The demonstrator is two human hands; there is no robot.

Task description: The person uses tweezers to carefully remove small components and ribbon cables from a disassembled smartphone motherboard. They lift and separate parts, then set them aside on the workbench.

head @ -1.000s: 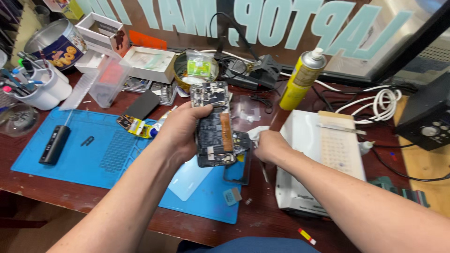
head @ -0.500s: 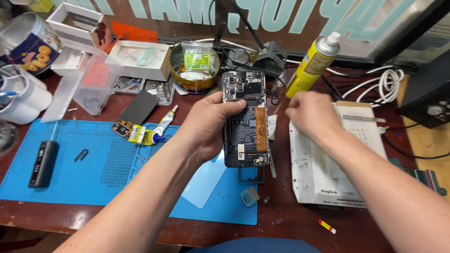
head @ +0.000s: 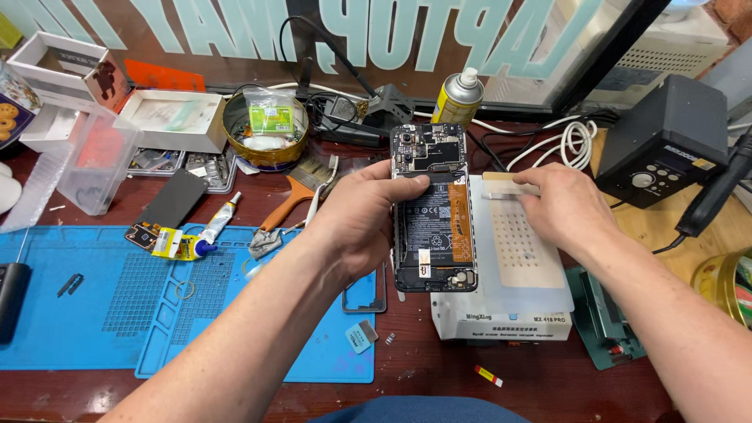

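My left hand [head: 356,223] grips an opened phone [head: 433,207] by its left edge, its back cover off so the black battery and circuit boards face up. It hovers over the left side of a white heating plate machine [head: 509,301]. On that machine's perforated tan pad [head: 523,251], my right hand [head: 565,207] rests palm down with its fingertips on a thin metal tool [head: 505,193] lying near the far edge. Whether the fingers pinch that tool is unclear.
A blue work mat [head: 117,305] lies at the left with a glue tube [head: 215,227], a brush [head: 286,211] and a phone frame [head: 364,294]. Behind stand a yellow spray can [head: 457,98], a round tin [head: 262,133], boxes and cables. A black station [head: 666,141] sits at the right.
The phone has stayed upright in my left hand while my right hand moved away from it to the right, onto the machine's pad and the metal tool.
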